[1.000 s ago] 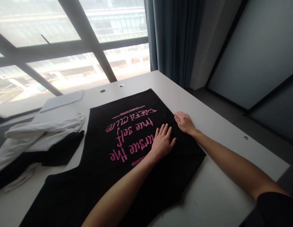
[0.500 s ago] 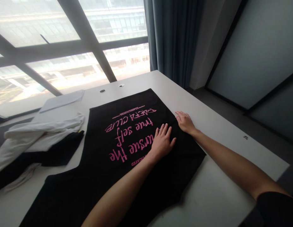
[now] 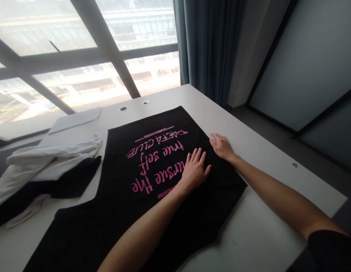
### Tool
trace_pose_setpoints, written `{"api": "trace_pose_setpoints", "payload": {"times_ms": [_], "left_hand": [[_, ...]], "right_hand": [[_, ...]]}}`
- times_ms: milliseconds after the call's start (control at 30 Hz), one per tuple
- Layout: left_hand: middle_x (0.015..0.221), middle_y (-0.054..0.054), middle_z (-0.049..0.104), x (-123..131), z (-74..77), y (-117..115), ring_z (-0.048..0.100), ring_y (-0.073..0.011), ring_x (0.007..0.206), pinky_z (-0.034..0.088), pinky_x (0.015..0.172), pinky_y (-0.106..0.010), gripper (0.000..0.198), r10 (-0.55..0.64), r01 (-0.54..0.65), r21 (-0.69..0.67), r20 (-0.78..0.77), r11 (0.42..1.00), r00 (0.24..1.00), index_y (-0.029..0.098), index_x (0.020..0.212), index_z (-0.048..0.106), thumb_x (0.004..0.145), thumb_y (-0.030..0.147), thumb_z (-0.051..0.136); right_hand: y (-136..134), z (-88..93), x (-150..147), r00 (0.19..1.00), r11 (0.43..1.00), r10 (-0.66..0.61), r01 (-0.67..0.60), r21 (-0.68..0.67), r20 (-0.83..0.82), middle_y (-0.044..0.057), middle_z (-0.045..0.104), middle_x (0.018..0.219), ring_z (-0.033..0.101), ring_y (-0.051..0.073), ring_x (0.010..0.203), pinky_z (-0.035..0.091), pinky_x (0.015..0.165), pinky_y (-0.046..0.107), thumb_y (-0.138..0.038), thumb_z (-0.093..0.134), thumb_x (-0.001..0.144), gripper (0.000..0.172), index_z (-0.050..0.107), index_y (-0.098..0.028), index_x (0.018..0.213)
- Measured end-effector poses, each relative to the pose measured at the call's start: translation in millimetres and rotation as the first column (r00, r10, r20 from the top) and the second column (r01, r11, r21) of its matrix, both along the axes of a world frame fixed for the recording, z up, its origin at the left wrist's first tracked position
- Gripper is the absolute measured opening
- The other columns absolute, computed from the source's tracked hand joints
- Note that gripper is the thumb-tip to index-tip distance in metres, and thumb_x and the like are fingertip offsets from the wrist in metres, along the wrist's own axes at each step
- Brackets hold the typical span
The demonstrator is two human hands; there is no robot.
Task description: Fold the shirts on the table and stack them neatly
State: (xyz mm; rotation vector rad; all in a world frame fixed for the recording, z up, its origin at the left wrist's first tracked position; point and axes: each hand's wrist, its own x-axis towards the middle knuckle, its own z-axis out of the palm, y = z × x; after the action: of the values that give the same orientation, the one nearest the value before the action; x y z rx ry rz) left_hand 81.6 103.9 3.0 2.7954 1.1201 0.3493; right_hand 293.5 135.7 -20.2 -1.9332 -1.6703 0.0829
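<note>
A black T-shirt (image 3: pixel 147 223) with pink lettering lies spread over the white table, its print upside down from where I look. My left hand (image 3: pixel 195 169) rests flat on the printed part with its fingers spread, covering some of the letters. Just beyond it, my right hand (image 3: pixel 221 146) lies along the shirt's right edge. Its fingers are stretched out, and the tips reach to the border between cloth and tabletop. Neither hand has cloth visibly pinched in it. My left forearm crosses over the lower part of the shirt.
At the left lies a heap of white and black clothes (image 3: pixel 50 162). Behind it are some white sheets (image 3: pixel 74 120) near the window. Two round cable holes (image 3: pixel 123 108) are set in the far part of the table (image 3: pixel 277 162). A blue-grey curtain (image 3: pixel 206 49) hangs past the far corner.
</note>
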Motion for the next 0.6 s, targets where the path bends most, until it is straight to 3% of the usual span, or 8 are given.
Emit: {"api": "trace_pose_setpoints", "payload": {"times_ms": [600], "left_hand": [[0.164,-0.014,0.031,0.1,0.6,0.7,0.022,-0.0294,0.154,0.020,0.125,-0.052,0.062,-0.002,0.003,-0.041,0.020,0.999,1.000,0.014,0.153,0.041,0.100,0.046,0.047]], "right_hand": [[-0.8,1.3,-1.2,0.999,1.000,0.026,-0.025,-0.008,0.023,0.014,0.056,0.147,0.046,0.030,0.140,0.029,0.118,0.051,-0.033,0.045,0.099,0.047,0.054,-0.014,0.142]]}}
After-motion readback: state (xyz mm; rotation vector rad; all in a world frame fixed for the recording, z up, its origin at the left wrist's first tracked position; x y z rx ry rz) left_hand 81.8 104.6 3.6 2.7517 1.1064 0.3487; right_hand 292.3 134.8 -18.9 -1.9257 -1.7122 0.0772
